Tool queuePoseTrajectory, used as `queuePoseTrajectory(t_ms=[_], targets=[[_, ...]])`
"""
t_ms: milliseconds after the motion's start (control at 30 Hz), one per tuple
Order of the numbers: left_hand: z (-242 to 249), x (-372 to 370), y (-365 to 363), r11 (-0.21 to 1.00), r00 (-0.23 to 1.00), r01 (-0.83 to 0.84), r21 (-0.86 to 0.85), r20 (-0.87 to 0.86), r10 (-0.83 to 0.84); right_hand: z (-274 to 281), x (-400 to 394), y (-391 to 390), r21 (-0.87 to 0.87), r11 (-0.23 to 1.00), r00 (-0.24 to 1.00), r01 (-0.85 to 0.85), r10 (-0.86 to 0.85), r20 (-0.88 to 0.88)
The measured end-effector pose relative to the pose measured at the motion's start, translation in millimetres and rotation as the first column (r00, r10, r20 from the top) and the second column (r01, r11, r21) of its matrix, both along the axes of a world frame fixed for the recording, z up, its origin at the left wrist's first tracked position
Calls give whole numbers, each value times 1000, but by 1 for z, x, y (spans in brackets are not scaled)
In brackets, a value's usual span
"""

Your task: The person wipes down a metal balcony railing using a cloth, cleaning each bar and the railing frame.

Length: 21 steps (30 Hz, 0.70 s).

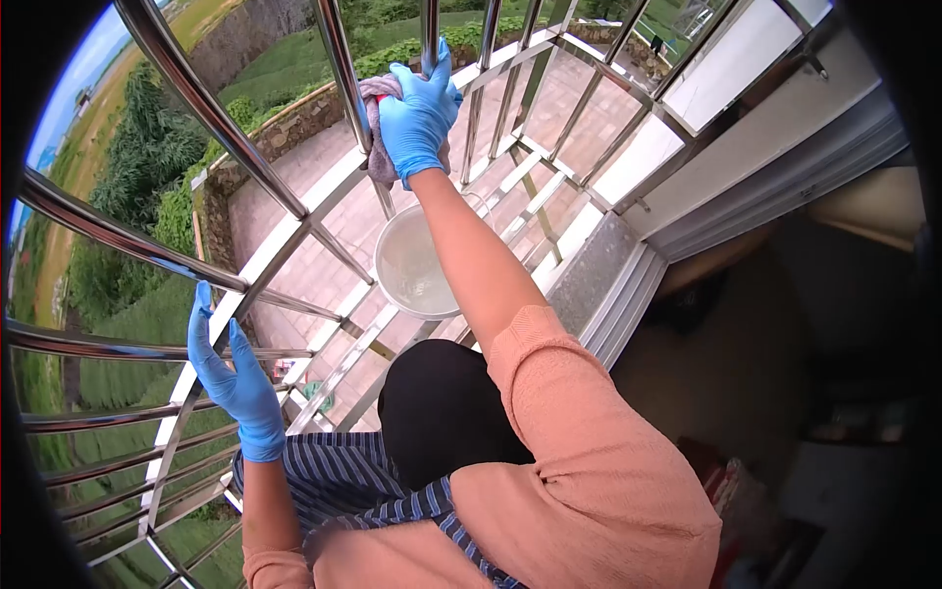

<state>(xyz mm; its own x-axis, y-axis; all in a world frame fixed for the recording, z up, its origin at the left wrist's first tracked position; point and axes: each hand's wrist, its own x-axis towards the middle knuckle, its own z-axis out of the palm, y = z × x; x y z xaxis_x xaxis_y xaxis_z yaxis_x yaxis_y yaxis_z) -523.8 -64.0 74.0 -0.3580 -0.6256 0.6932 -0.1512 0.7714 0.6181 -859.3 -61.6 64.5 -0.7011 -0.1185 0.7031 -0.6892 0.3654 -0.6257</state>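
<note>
My right hand [417, 118], in a blue glove, reaches far forward with its fingers curled round a greyish-purple cloth [383, 167]. It presses the cloth at the upright metal bars [343, 79], just above the flat rail. A bit of red shows beside the cloth. My left hand [235, 378], also gloved in blue, is at the flat metal rail [280, 245] on the left, its thumb and fingers stretched out and apart, holding nothing. Below my right forearm stands a whitish bucket [381, 280] with cloudy water in it, partly hidden by the arm.
The bucket sits on the slatted metal floor [358, 348] of a window cage. A paved yard [294, 167] shows far below through the gaps. To the right are a stone sill [599, 280] and a sliding window track [628, 304]. My black-clad knee [442, 412] is close to the bucket.
</note>
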Motion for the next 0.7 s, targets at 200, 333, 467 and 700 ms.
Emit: queuePoseTrajectory(t_ms=[200, 333, 467, 700], targets=[[7, 31, -13, 999, 996, -36, -12, -84, 35, -23, 14, -7, -261, 963, 992, -69, 94, 84], [6, 46, -11, 999, 994, -35, 12, -99, 36, -32, 34, 0, -395, 901, 955, -181, 257, 148], [5, 60, -10, 999, 996, -38, -19, -86, 36, -60, 60, 12, -520, 842, 860, -145, 367, 355], [-1, 88, -22, 995, 994, -97, -3, -40, 97, -119, 129, 61, -826, 487, 104, -284, 872, 479]])
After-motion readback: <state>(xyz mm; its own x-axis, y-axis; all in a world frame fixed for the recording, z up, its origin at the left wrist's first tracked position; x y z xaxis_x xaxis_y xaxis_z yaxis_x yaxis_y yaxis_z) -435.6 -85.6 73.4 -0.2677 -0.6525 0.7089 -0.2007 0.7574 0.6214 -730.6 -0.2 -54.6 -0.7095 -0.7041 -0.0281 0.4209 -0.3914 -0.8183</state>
